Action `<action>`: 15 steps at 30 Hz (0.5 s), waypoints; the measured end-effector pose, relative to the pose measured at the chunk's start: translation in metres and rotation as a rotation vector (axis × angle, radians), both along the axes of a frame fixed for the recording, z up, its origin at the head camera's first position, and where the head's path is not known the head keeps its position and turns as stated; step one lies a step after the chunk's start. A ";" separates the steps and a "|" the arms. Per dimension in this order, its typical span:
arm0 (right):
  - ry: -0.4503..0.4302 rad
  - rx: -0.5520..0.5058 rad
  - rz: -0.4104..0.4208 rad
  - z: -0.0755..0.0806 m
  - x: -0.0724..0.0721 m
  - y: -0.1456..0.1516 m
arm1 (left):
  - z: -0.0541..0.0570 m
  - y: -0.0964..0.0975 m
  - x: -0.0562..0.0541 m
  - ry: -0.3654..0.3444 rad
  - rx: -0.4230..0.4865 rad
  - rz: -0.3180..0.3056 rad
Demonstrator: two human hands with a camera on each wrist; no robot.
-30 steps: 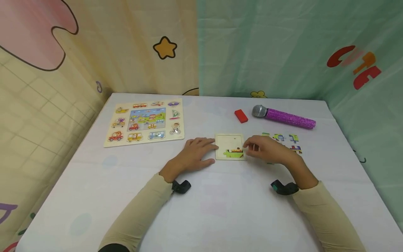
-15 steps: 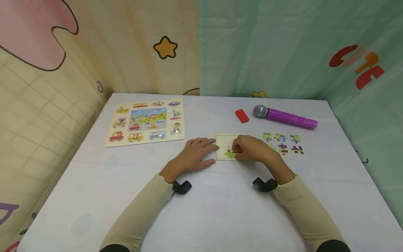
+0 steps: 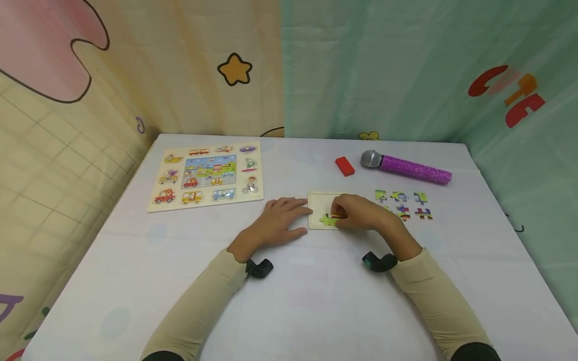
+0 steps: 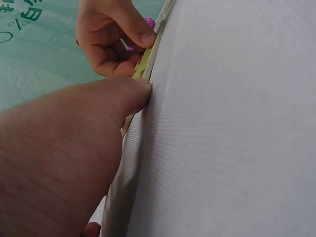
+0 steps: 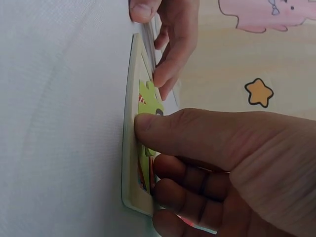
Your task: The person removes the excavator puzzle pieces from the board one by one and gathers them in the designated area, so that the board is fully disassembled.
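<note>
In the head view, a small pale wooden puzzle board (image 3: 319, 201) lies flat on the table. Lime-green puzzle pieces (image 3: 326, 219) show in its lower part. My left hand (image 3: 279, 221) rests on the table with fairly straight fingers, fingertips and thumb touching the board's left edge. Over the board's right half, my right hand (image 3: 359, 213) pinches a green puzzle piece (image 5: 148, 150), thumb on its near side and fingers curled behind, as the right wrist view shows. The fingers hide most of that piece and the board's right side.
Several loose puzzle pieces (image 3: 423, 214) lie in rows right of the board. Behind them are a red block (image 3: 345, 166) and a purple glitter microphone (image 3: 413, 168). A larger vehicle picture puzzle (image 3: 205, 175) lies at the back left. Curtains (image 3: 370, 75) stand behind the white table (image 3: 289, 311).
My right hand has moved left from beside the board onto its right half, uncovering the loose pieces. Over the last half second it stays nearly still. My left hand keeps its place.
</note>
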State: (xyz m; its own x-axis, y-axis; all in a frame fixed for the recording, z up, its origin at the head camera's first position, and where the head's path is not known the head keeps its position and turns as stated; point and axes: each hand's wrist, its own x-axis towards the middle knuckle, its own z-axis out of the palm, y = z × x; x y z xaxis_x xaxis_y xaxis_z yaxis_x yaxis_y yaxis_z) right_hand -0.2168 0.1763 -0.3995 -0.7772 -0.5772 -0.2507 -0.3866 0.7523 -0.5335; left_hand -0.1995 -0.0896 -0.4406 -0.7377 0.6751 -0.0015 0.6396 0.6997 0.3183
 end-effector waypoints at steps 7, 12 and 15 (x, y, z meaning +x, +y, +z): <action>-0.008 -0.062 0.047 -0.002 -0.002 0.004 | -0.002 -0.001 0.000 0.002 0.005 -0.005; -0.005 -0.069 0.070 -0.004 -0.002 0.005 | -0.003 -0.001 0.000 -0.001 0.014 -0.008; 0.009 -0.070 0.081 -0.005 -0.003 0.006 | -0.004 -0.002 0.000 0.000 0.012 -0.010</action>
